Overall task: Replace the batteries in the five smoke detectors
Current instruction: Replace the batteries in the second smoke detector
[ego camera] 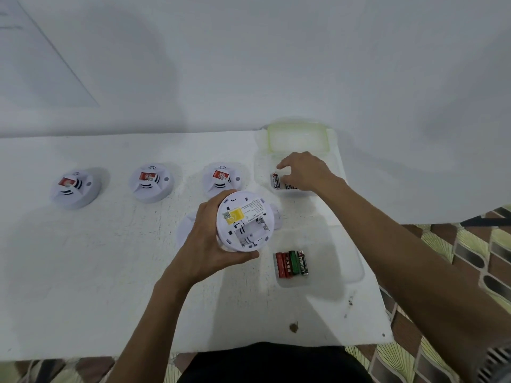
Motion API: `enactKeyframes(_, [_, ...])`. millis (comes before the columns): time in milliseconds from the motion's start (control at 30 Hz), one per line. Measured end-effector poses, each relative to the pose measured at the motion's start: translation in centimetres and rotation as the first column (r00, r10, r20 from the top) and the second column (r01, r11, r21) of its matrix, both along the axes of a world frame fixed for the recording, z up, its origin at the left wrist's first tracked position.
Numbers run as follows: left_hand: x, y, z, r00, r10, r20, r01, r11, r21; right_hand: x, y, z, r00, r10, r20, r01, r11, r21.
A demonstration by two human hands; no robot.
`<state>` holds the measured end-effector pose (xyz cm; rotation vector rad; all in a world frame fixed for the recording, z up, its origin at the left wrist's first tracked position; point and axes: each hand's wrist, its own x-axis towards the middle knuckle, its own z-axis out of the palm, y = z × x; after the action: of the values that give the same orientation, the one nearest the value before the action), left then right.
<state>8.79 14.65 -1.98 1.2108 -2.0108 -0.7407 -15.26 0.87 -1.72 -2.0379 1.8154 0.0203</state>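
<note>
White smoke detector (243, 221), underside up with yellow label and empty battery bay, gripped by the left hand (206, 244); three face-up detectors (74, 189) (150, 183) (221, 179) in a row beyond-left of the grip; four batteries (291, 264) side by side just right of it; more batteries (276, 181) at the right hand (307, 171).

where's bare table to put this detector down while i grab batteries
The widest bare patch of table lies in front of the row of three detectors, left of the left hand. A smaller one sits between the near battery tray and the front edge. The right side is crowded: both trays, the lid, the right hand in the far tray.
</note>
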Motion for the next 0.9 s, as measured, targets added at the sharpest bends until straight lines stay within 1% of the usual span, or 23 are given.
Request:
enactKeyframes(100, [0.2,0.0,-0.4,1.000,0.006,-0.021,-0.006,0.999,0.035,0.0,-0.9,-1.0,0.999,0.017,-0.030,-0.015,0.997,0.079])
enactKeyframes(233, [0.3,-0.1,-0.7,0.999,0.007,-0.043,-0.005,0.999,0.047,-0.2,-0.8,-0.7,0.997,0.072,-0.034,-0.071,0.997,0.039])
enactKeyframes(333, [0.1,-0.2,-0.6,0.998,0.016,-0.054,-0.014,0.999,0.051,-0.4,-0.3,-0.8,0.996,0.087,0.034,-0.089,0.995,0.055])
enactKeyframes(500, [-0.3,-0.3,-0.4,0.998,0.025,-0.056,-0.022,0.998,0.051,-0.3,0.1,-1.2,0.987,0.105,0.119,-0.108,0.994,0.022])
enactKeyframes(600, [-0.3,-0.3,-0.2,0.998,0.028,-0.048,-0.026,0.998,0.052,-0.5,0.3,-1.4,0.971,0.043,0.234,-0.051,0.998,0.028])
enactKeyframes(633, [-0.3,-0.3,-0.1,0.998,0.032,-0.047,-0.030,0.998,0.052,-0.5,0.6,-1.3,0.951,0.008,0.308,-0.013,1.000,0.017])
enactKeyframes(700, [-0.2,-0.3,0.0,0.998,0.038,-0.047,-0.035,0.998,0.050,-0.5,1.4,-0.8,0.872,-0.071,0.484,0.094,0.995,-0.022])
enactKeyframes(800, [-0.2,-0.5,-0.1,0.998,0.039,-0.040,-0.037,0.998,0.041,0.1,3.5,1.3,0.689,-0.149,0.709,0.267,0.962,-0.057])
enactKeyframes(900, [-0.4,-0.7,0.0,0.998,0.037,-0.045,-0.035,0.999,0.041,1.3,6.7,3.8,0.515,-0.116,0.849,0.331,0.941,-0.072])
